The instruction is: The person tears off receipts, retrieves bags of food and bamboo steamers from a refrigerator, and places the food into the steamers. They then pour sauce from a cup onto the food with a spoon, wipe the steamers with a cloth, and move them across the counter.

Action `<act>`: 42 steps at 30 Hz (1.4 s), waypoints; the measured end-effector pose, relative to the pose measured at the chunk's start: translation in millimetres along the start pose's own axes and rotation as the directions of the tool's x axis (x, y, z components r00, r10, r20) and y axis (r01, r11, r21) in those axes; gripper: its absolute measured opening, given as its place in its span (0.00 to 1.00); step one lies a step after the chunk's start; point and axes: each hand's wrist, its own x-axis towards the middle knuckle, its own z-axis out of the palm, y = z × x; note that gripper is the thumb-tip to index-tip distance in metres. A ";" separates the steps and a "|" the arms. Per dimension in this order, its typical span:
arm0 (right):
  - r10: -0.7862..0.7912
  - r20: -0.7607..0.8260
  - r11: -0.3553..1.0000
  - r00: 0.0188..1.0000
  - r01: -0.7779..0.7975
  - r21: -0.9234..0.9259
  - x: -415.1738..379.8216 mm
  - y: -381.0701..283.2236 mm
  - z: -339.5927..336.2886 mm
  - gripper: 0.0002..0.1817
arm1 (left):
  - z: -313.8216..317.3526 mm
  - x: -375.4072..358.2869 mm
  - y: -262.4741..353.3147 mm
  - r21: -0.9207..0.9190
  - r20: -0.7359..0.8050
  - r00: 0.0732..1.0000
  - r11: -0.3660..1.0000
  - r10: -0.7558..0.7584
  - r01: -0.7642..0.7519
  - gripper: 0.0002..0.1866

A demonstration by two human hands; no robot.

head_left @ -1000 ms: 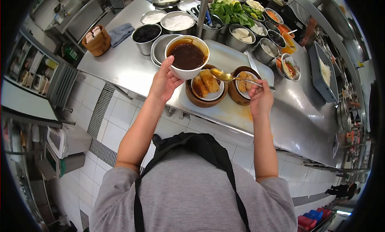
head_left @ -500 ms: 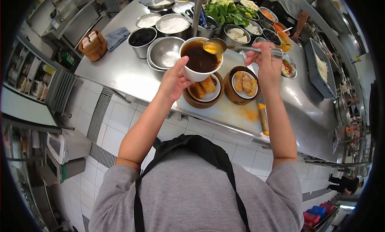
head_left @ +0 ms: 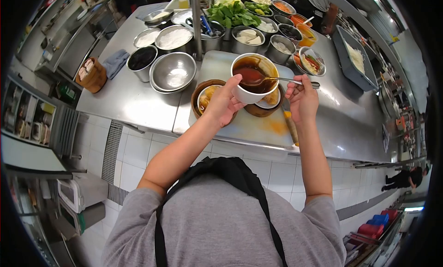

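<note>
My left hand (head_left: 224, 103) grips the near left side of a white bowl (head_left: 249, 97) holding dark brown sauce. My right hand (head_left: 302, 97) pinches the handle of a metal spoon (head_left: 288, 80), whose head is down in the sauce. Behind my left wrist sits a round bamboo steamer (head_left: 196, 89) with a white dish of food, partly covered by my hand. Another bamboo steamer (head_left: 261, 111) stands right under the bowl, which hides much of it; some golden food shows in its dish. Both steamers rest on a white cutting board (head_left: 240, 132).
Stacked metal bowls (head_left: 173, 73) stand left of the board. Leafy greens (head_left: 232, 14), tofu and other ingredient containers line the back. A yellow-handled tool (head_left: 291, 127) lies at the board's right. Farther right is a gray tray (head_left: 354, 59). A person (head_left: 408, 178) stands far right.
The bowl has moved right relative to the steamers, from over the left one to over the right one. The spoon has gone down into the sauce. The whole view has shifted.
</note>
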 end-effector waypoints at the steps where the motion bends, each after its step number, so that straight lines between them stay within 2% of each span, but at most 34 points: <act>1: 0.020 -0.009 1.000 1.000 -0.020 0.019 -0.4 -3.2 -4.8 0.14 | 0.2 2.7 -5.4 0.004 0.010 1.000 1.000 -0.009 0.009 0.26; 4: 0.014 -0.018 1.000 1.000 -0.013 0.021 1.1 -14.3 -14.8 0.14 | 3.0 9.6 -16.0 -0.046 0.025 0.999 0.998 -0.041 0.042 0.27; 10: -0.047 -0.029 0.999 0.998 0.047 -0.002 11.6 -41.0 -14.1 0.15 | 7.2 15.9 -13.9 0.041 0.015 1.000 0.999 -0.020 0.019 0.30; 21: -0.037 -0.084 0.998 0.996 0.040 0.038 34.0 -50.7 -49.6 0.13 | -14.8 31.1 17.8 0.042 -0.080 0.990 0.992 0.119 -0.115 0.32; 23: -0.038 -0.102 0.998 0.994 0.033 -0.051 34.7 -44.1 -58.6 0.14 | -16.0 31.6 22.7 0.030 -0.095 0.985 0.990 0.142 -0.140 0.39; 24: -0.037 -0.102 0.998 0.994 0.031 -0.051 34.1 -40.0 -60.4 0.14 | -15.6 31.9 24.1 0.030 -0.097 0.985 0.990 0.142 -0.139 0.39; 26: -0.062 -0.091 0.971 0.994 0.039 -0.237 31.9 -32.1 -59.4 0.14 | -15.1 31.9 26.0 0.035 -0.099 0.984 0.989 0.149 -0.147 0.40; 27: -0.060 -0.092 0.971 0.994 0.037 -0.236 31.3 -29.2 -57.1 0.14 | -14.5 31.2 26.0 0.037 -0.100 0.984 0.989 0.148 -0.145 0.40; 29: -0.092 0.012 0.870 0.996 0.087 -0.486 30.7 -24.2 -51.3 0.15 | -12.4 30.7 25.5 0.045 -0.088 0.986 0.990 0.139 -0.135 0.40; 30: -0.128 0.093 0.829 0.987 0.158 -0.537 30.6 -23.0 -48.5 0.15 | -11.9 31.1 24.7 0.047 -0.088 0.987 0.990 0.136 -0.132 0.40; 31: -0.128 0.090 0.829 0.988 0.156 -0.537 28.7 -23.1 -44.2 0.15 | -11.3 31.6 23.7 0.046 -0.088 0.988 0.991 0.130 -0.126 0.40; 33: -0.192 0.236 0.692 0.953 0.302 -0.656 22.6 -31.3 -27.6 0.14 | -9.6 31.7 23.2 0.044 -0.088 0.988 0.992 0.124 -0.120 0.40; 34: -0.193 0.235 0.691 0.953 0.302 -0.656 19.1 -36.9 -20.2 0.14 | -8.3 30.1 23.7 0.054 -0.085 0.989 0.992 0.121 -0.117 0.40; 36: -0.252 0.378 0.468 0.891 0.454 -0.758 10.2 -48.6 -7.0 0.13 | -8.6 29.6 23.6 0.064 -0.083 0.989 0.991 0.119 -0.114 0.40; 38: -0.286 0.391 0.439 0.875 0.483 -0.758 2.5 -56.9 1.2 0.13 | -11.2 31.8 22.3 0.074 -0.108 0.986 0.990 0.128 -0.120 0.32; 39: -0.319 0.404 0.409 0.858 0.509 -0.758 -0.3 -58.4 2.8 0.13 | -12.1 32.0 22.3 0.072 -0.108 0.986 0.990 0.129 -0.122 0.32; 41: -0.317 0.397 0.436 0.861 0.504 -0.746 0.0 -48.7 -6.1 0.13 | -14.4 31.5 22.3 0.054 -0.083 0.990 0.992 0.116 -0.112 0.41; 42: -0.316 0.387 0.463 0.866 0.497 -0.734 -0.5 -44.5 -9.3 0.13 | -15.5 31.6 21.7 0.052 -0.084 0.990 0.992 0.117 -0.113 0.41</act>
